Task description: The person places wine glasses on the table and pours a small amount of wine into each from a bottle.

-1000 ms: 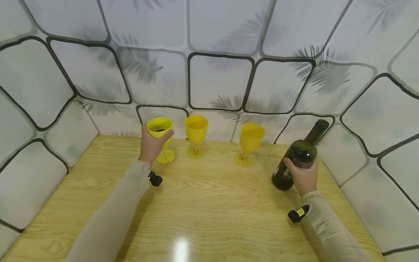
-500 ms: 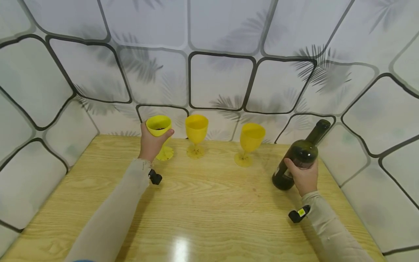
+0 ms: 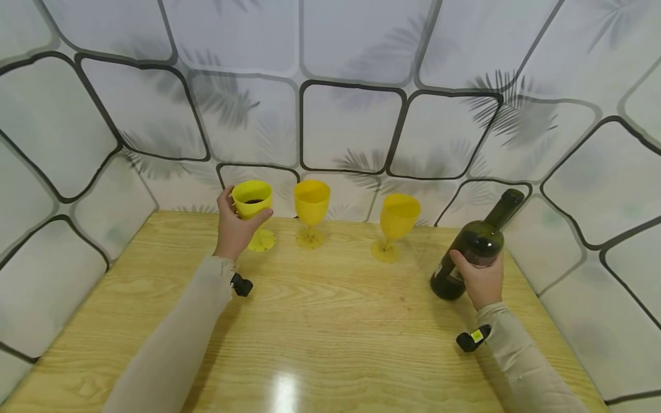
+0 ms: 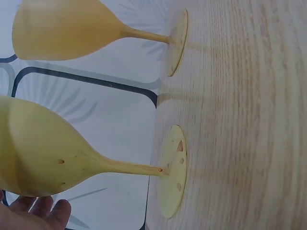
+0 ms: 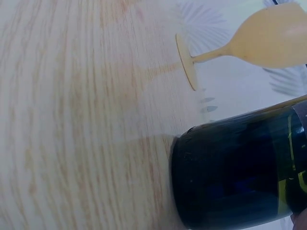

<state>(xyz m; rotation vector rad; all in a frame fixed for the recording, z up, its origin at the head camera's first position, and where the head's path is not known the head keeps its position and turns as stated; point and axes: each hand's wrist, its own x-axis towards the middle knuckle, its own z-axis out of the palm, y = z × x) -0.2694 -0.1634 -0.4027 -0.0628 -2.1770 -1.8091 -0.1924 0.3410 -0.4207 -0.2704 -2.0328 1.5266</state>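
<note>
The left hand is placed around the bowl of a bright yellow goblet, but it does not hold it tightly: the fingers are loosened, and a gap shows between the palm and the bowl. Whether the fingertips touch the goblet, I cannot tell. This goblet stands upright with its foot on the counter, and some dark contents are visible inside. In the left wrist view, its foot has several reddish-brown spots.

The right hand grasps a dark green bottle by its body, with the thumb across the near side. The base of the bottle is on the counter, and its neck rises beyond the hand.

Between the two hands stand two more goblets, of a more orange yellow. The middle goblet is just beside the goblet at the left hand; the far goblet is nearer to the right hand and its bottle. Behind both hands is a patterned wall. Each wrist carries a small black device.
</note>
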